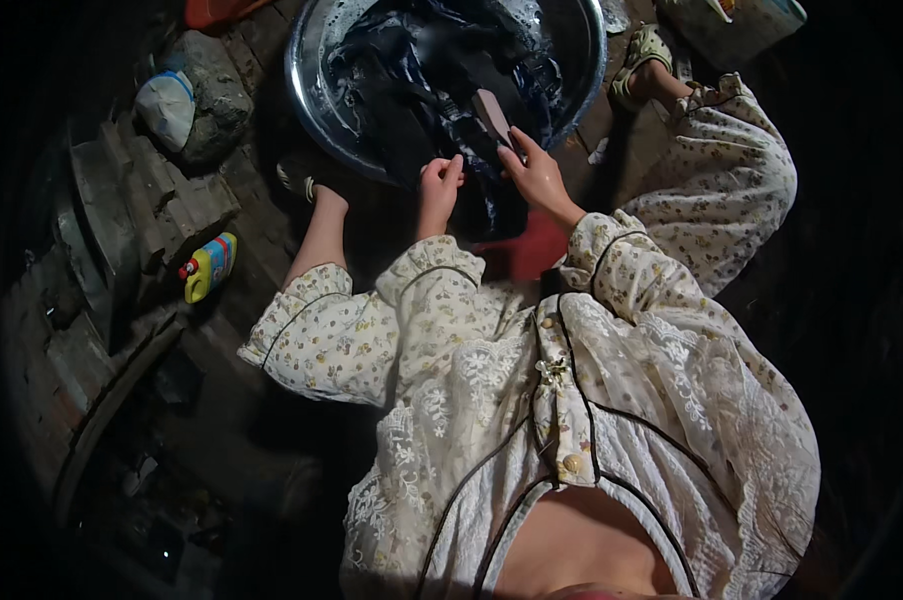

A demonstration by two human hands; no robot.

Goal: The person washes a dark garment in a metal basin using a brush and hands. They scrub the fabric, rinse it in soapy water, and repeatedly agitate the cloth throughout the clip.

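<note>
A wide metal basin [317, 137] holds dark wet garments [387, 110] with white suds on them. Part of the dark fabric hangs over the basin's near rim, between my two hands. My left hand [440, 186] is closed at that rim, its fingers curled on the edge of the dark garment. In my right hand [540, 180] is a pale pink scrubbing brush [491, 116], gripped by its near end. The brush lies over the cloth with its back up, so its bristles are hidden.
A yellow bottle with a red cap [212, 268] lies to the left. Beyond it a white plastic bag [167, 108] rests against a large stone [217, 95]. A pale bucket [737, 35] stands at the far right. My feet in clogs [644, 62] flank the basin.
</note>
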